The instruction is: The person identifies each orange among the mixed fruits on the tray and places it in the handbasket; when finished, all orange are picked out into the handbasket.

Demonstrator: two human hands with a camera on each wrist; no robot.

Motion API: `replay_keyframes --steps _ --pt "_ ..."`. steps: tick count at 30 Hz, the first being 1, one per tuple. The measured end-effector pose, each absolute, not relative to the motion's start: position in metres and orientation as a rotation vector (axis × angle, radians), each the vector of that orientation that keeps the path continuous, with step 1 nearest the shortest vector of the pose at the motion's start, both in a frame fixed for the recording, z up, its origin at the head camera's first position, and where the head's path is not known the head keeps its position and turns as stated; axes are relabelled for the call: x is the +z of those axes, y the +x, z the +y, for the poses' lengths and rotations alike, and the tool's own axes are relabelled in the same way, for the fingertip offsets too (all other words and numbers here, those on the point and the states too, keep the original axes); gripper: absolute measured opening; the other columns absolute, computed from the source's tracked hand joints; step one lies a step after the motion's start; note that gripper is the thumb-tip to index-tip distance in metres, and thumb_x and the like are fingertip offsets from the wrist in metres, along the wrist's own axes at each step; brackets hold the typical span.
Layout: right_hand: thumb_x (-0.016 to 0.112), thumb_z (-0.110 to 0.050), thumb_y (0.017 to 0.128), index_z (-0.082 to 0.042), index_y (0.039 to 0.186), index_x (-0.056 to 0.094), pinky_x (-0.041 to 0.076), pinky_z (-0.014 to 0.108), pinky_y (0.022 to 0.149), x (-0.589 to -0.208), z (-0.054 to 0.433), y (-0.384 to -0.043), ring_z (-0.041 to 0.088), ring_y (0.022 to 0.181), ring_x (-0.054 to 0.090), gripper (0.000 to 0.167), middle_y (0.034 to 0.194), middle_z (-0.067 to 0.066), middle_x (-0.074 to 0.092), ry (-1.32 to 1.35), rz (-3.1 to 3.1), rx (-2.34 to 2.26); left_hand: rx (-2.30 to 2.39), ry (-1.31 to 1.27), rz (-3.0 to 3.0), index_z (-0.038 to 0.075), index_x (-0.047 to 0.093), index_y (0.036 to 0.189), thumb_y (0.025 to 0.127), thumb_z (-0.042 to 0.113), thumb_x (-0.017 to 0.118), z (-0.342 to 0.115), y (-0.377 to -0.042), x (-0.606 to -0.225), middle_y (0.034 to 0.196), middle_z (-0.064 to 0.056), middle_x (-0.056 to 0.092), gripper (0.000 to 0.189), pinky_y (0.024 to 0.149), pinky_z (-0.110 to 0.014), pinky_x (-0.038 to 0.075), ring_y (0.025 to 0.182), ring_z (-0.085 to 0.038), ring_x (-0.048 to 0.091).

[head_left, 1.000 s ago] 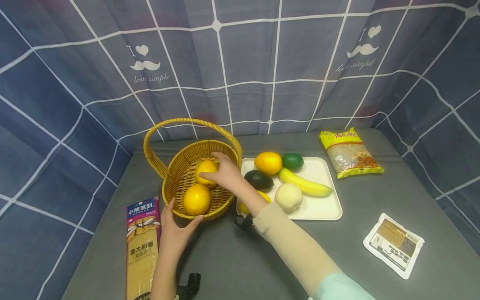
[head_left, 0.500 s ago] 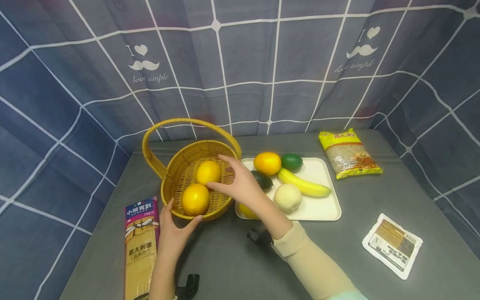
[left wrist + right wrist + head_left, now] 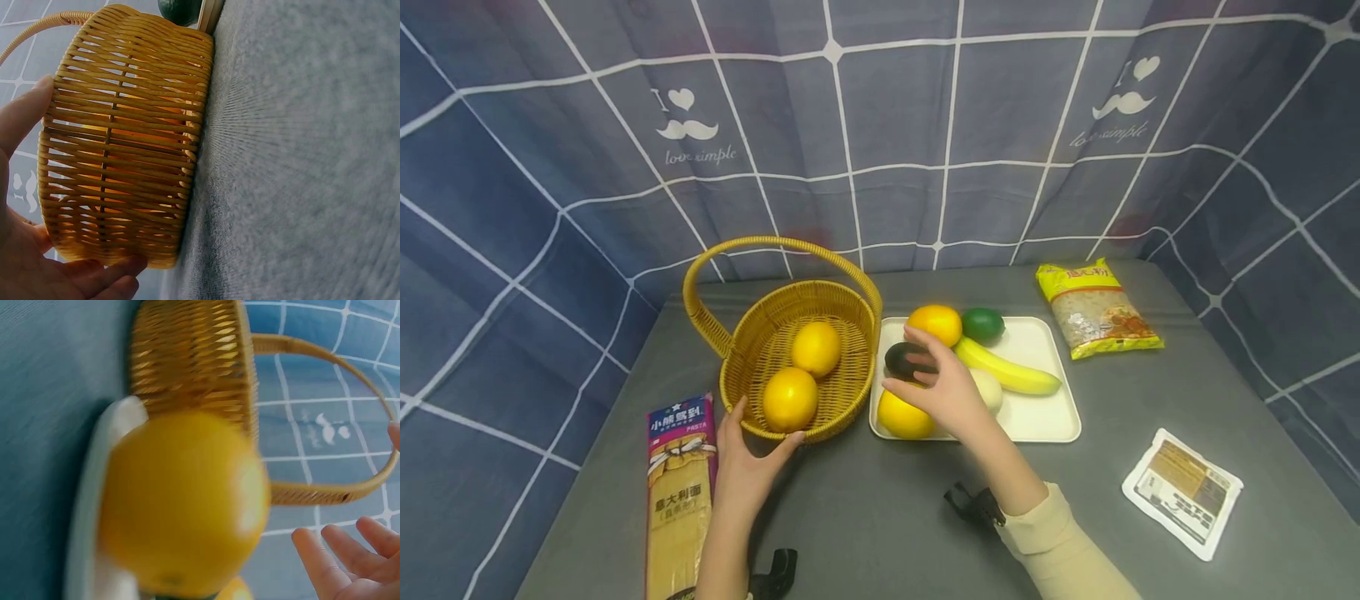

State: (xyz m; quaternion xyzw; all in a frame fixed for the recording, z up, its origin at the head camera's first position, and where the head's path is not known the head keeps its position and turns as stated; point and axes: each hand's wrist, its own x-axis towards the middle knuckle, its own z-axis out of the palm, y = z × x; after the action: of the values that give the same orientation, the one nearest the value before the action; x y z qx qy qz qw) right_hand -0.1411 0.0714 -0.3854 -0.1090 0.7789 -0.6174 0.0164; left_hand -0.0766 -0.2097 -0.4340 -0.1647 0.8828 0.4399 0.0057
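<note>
My left hand [image 3: 748, 471] grips the near-left side of a yellow wicker basket [image 3: 857, 400]; in the left wrist view the thumb [image 3: 25, 112] lies at its rim and the fingers reach round its woven wall. Two oranges [image 3: 791, 399] sit inside. My right hand [image 3: 955, 392] is over a white tray [image 3: 1037, 425], fingers spread and holding nothing. Below and beside it lie an orange [image 3: 904, 417], a dark avocado-shaped fruit [image 3: 901, 360] and a pale round fruit [image 3: 988, 388], partly hidden by the hand. In the right wrist view the tray's orange [image 3: 184, 503] looms large.
At the tray's back lie a yellow-orange oval fruit [image 3: 936, 323], a green fruit [image 3: 982, 325] and a banana [image 3: 1011, 369]. A pasta pack [image 3: 681, 500] lies left of the basket. To the right are a yellow food bag [image 3: 1097, 308] and a white sealed packet [image 3: 1183, 492].
My right hand has let go of an orange in the basket and moved right, out over the tray. The left hand has stayed at the basket.
</note>
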Motion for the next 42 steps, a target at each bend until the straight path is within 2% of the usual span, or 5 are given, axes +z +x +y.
replay_keyframes --steps 9,20,25,33,42 --pt "0.082 -0.026 0.078 -0.01 0.143 0.043 0.045 0.048 0.098 -0.411 0.09 -0.134 0.034 0.122 0.051 0.077 0.145 0.008 0.044 -0.299 2.512 -1.782 1.377 -0.513 2.775 0.018 0.006 0.156 0.079 0.056 0.072 -0.209 -0.076 -0.434 0.159 -0.02 0.0 0.108 0.108 -0.067 0.016 0.142 -0.044 0.011" --pt "0.083 -0.031 0.076 -0.013 0.141 0.047 0.047 0.044 0.097 -0.421 0.091 -0.126 0.03 0.119 0.054 0.076 0.139 0.01 0.049 -0.282 2.6 -1.664 1.38 -0.506 2.774 0.018 0.006 0.156 0.079 0.057 0.072 -0.209 -0.077 -0.435 0.159 -0.02 0.0 0.109 0.108 -0.066 0.016 0.142 -0.043 0.011" --pt "0.083 -0.033 0.075 -0.014 0.138 0.05 0.047 0.043 0.097 -0.424 0.087 -0.125 0.026 0.119 0.054 0.074 0.137 0.005 0.053 -0.332 2.729 -1.53 1.384 -0.499 2.78 0.019 0.006 0.156 0.078 0.058 0.072 -0.209 -0.077 -0.436 0.159 -0.02 0.0 0.109 0.108 -0.066 0.016 0.142 -0.043 0.011" --pt "0.084 -0.037 0.073 -0.016 0.137 0.053 0.039 0.045 0.104 -0.43 0.072 -0.124 0.023 0.126 0.048 0.074 0.136 0.003 0.053 -0.388 2.844 -1.317 1.375 -0.505 2.786 0.018 0.006 0.156 0.079 0.058 0.071 -0.21 -0.075 -0.436 0.158 -0.021 0.0 0.108 0.107 -0.066 0.016 0.142 -0.044 0.011" --pt "0.083 -0.042 0.072 -0.015 0.135 0.054 0.043 0.046 0.098 -0.445 0.062 -0.127 0.024 0.119 0.053 0.075 0.134 0.005 0.055 -0.37 2.792 -1.365 1.385 -0.49 2.803 0.017 0.007 0.156 0.079 0.057 0.072 -0.21 -0.076 -0.436 0.158 -0.021 0.001 0.108 0.108 -0.066 0.017 0.142 -0.044 0.011"
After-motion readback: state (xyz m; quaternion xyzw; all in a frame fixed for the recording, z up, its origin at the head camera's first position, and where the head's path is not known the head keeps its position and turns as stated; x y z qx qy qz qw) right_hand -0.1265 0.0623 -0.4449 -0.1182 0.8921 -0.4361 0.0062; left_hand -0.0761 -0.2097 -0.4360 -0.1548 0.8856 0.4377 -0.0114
